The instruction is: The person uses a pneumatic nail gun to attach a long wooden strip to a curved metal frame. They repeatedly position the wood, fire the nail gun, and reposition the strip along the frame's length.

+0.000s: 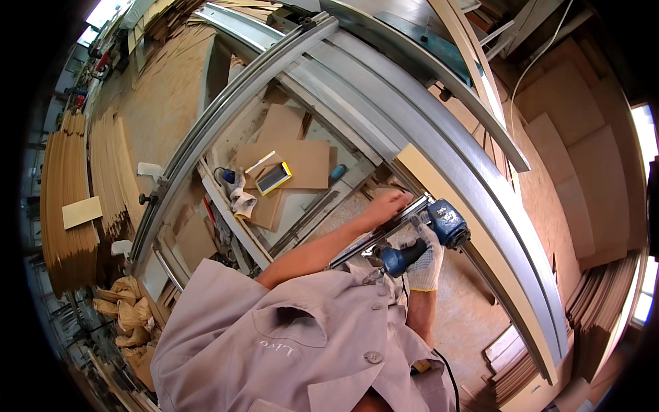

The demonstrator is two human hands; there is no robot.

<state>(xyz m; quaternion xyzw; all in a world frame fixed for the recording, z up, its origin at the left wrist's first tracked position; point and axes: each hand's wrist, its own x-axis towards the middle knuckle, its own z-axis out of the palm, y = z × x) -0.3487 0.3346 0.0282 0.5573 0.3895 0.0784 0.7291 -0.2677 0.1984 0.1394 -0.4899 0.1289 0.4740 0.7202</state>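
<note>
A blue nail gun [449,225] with a long metal magazine [364,242] lies across in front of my body, at the near edge of a tan wooden strip. My right hand [427,261], in a white dotted glove with a yellow cuff, is wrapped round the tool between its blue head and its black-and-blue handle [405,257]. My bare left hand [390,208] is closed beside the upper end of the magazine. Its fingers are curled, and whatever lies in them is hidden. The tan strip [494,278] runs along a wide silver metal rail [467,161].
Inside the machine frame, a yellow-edged box [274,177] lies on brown boards [309,161], with a loose work glove [241,199] nearby. A double metal guide rail [226,103] crosses at left. Stacked wood strips [65,206] stand far left; brown panels [580,158] lean at right.
</note>
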